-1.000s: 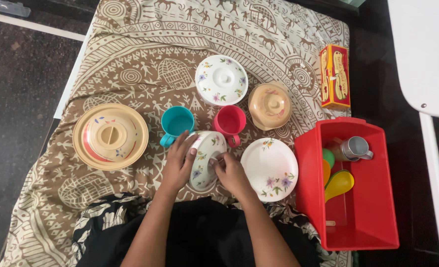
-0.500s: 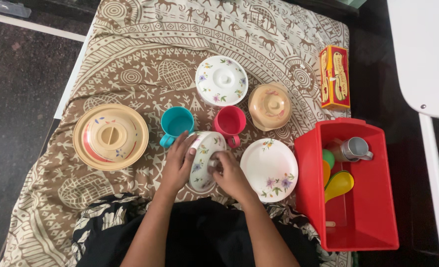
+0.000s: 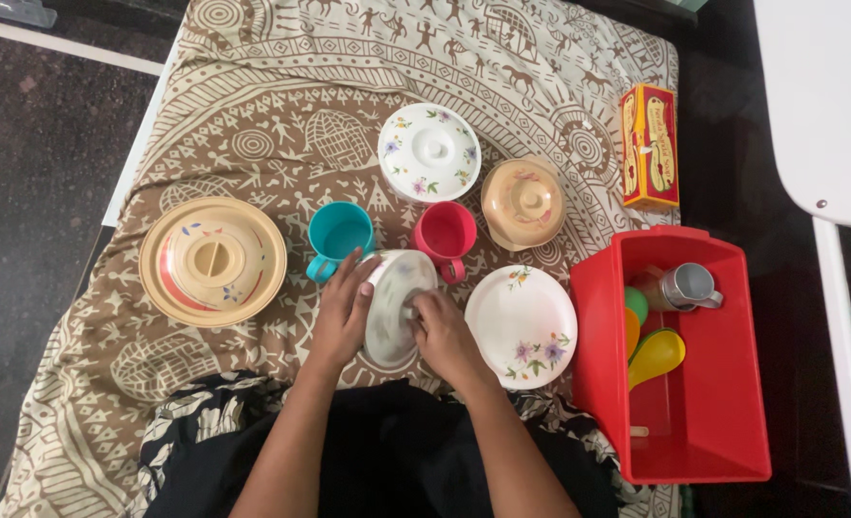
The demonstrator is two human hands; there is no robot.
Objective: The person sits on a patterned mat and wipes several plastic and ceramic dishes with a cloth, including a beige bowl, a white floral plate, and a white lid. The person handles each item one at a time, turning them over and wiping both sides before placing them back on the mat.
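A white floral lid point(image 3: 394, 305) stands tilted on its edge between my hands, over a dish I cannot make out. My left hand point(image 3: 344, 312) cups its left rim. My right hand point(image 3: 445, 334) grips the knob at its middle. Just behind them stand a teal cup point(image 3: 339, 235) and a pink cup point(image 3: 445, 233). A white floral plate point(image 3: 521, 326) lies flat to the right of my right hand.
On the brown patterned cloth point(image 3: 253, 105) sit a large beige lidded dish point(image 3: 212, 261), a white floral lidded bowl point(image 3: 429, 153) and a small beige lidded bowl point(image 3: 522, 202). A red bin point(image 3: 704, 441) at right holds spoons and a steel cup. An orange box point(image 3: 649, 146) lies behind it.
The lid has tipped further upright between my hands, so less of its flowered top shows. My right hand has closed in on the knob.
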